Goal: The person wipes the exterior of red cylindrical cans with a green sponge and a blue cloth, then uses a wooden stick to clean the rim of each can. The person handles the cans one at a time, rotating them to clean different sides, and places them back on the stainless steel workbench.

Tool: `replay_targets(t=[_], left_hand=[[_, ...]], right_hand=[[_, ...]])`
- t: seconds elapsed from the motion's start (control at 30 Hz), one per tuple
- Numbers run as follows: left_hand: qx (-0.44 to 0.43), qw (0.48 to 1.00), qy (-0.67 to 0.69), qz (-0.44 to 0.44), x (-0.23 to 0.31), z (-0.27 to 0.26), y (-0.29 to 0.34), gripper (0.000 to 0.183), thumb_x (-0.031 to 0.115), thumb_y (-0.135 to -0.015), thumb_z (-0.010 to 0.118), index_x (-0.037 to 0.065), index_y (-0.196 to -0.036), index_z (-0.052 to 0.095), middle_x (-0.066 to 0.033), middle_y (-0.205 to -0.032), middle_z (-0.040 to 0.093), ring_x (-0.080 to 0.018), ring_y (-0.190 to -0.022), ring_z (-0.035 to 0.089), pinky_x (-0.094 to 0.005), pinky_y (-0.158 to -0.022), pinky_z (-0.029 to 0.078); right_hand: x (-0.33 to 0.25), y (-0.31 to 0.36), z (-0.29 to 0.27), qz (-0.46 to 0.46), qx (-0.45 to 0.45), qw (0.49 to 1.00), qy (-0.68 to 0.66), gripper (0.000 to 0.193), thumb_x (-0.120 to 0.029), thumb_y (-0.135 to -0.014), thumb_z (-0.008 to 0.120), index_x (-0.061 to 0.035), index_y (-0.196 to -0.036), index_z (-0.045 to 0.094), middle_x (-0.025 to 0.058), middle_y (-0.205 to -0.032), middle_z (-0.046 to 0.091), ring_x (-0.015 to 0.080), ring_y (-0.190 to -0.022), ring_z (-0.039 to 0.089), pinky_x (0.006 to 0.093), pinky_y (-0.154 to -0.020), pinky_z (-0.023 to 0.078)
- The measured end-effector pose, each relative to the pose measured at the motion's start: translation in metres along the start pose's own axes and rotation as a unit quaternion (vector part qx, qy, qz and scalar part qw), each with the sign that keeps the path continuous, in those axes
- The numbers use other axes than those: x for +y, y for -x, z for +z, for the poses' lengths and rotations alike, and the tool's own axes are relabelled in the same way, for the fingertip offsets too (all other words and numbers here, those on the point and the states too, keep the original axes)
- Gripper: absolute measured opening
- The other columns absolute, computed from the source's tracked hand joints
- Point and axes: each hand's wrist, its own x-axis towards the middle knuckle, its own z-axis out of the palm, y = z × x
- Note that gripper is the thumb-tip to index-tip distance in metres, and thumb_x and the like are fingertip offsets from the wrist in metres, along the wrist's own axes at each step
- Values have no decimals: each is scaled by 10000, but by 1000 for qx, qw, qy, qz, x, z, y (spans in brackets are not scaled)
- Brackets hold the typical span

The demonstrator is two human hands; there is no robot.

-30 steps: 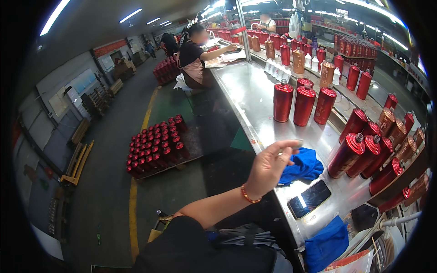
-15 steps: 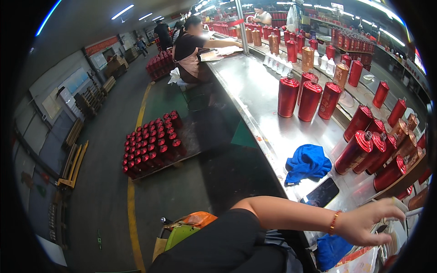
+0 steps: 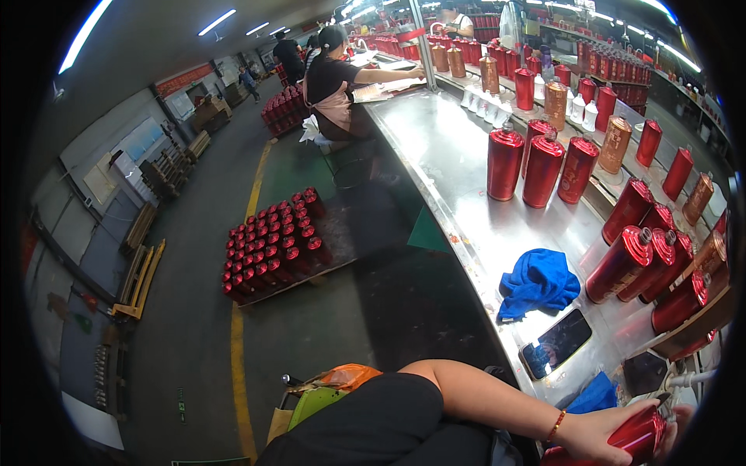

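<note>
My left hand [image 3: 592, 436], with a beaded band at its wrist, is closed round a glossy red bottle [image 3: 642, 435] at the lower right. The bottle lies tilted, and part of it is hidden by the hand. Fingers of my right hand [image 3: 683, 422] show blurred beside the bottle's top end, close to the picture's rim; what they hold cannot be made out. A blue cloth [image 3: 594, 394] lies just beyond my left hand. Farther up the metal table are a phone [image 3: 556, 344] and a crumpled blue cloth [image 3: 539, 284].
Red bottles [image 3: 538, 167] stand on the metal table [image 3: 435, 147], with more [image 3: 622, 264] at the right. Copper-coloured bottles [image 3: 615, 145] and small white ones line the conveyor. A pallet of red bottles [image 3: 272, 245] sits on the floor at left. A co-worker [image 3: 332, 81] sits farther along.
My left hand was reaching right with fingers apart; it has come down and closed on a red bottle. My right hand's fingers now show beside it. The view has shifted slightly.
</note>
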Motion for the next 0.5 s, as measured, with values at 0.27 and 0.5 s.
replay_targets(t=[0.27,0.5], left_hand=[[3,979,162,-127,-50,1,9,812,462,-916,694,-2,-1480,339,-186,-1379,537,-272,-1283,530,-393,-1089,430],[7,958,147,-245,-92,17,1,690,492,-985,631,-31,-1394,444,-214,-1322,594,-287,-1225,581,-383,-1048,459]], right_hand=[[13,5,18,29,-34,998,-35,574,-313,-1022,632,-61,-1512,469,22,-1009,655,109,-784,599,264,-678,476],[21,12,19,52,-38,997,-48,570,-321,-1032,622,-62,-1516,465,9,-998,650,93,-765,589,251,-659,469]])
